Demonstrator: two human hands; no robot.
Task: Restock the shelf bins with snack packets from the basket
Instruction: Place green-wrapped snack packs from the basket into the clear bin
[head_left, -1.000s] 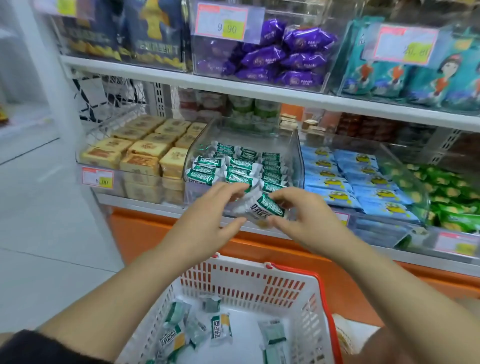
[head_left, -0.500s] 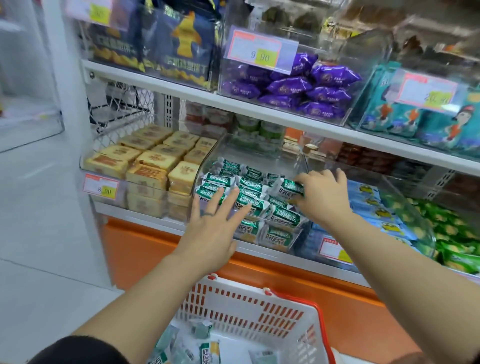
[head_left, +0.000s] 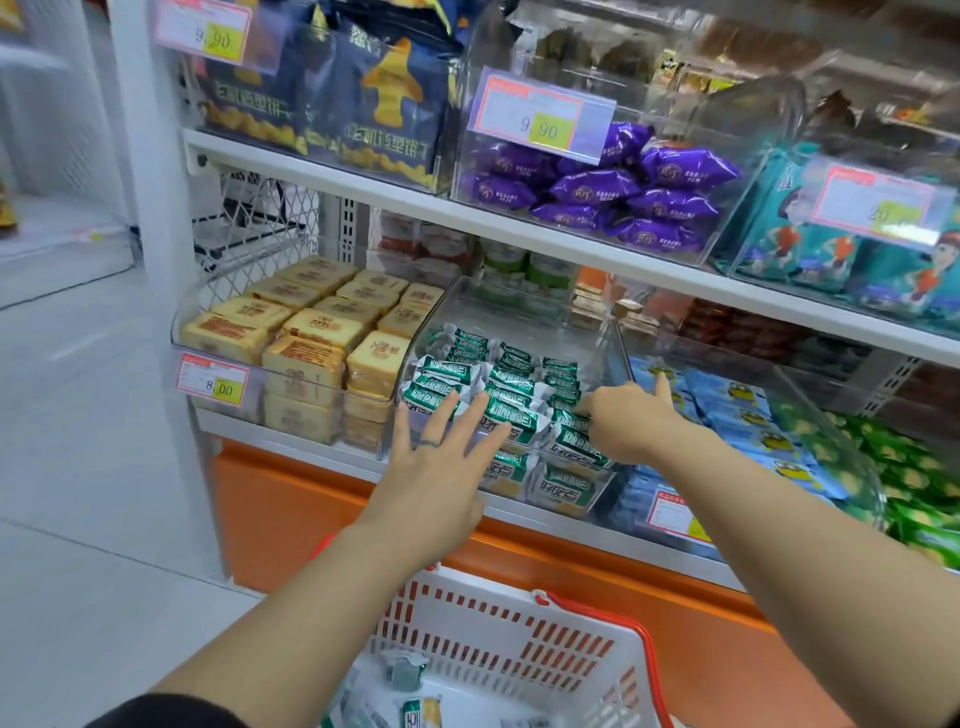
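Green-white snack packets (head_left: 514, 418) lie crosswise under L hand (head_left: 436, 467), fingers spread flat; R hand (head_left: 628, 421) curled alongside, grip unclear.

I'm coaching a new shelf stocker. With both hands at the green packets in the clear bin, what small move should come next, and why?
Probably lift the left hand off and reach down into the basket for a loose packet. That hand lies flat, fingers spread, on green packets sitting in rows; the bin has bare room behind, and several more lie in the basket.
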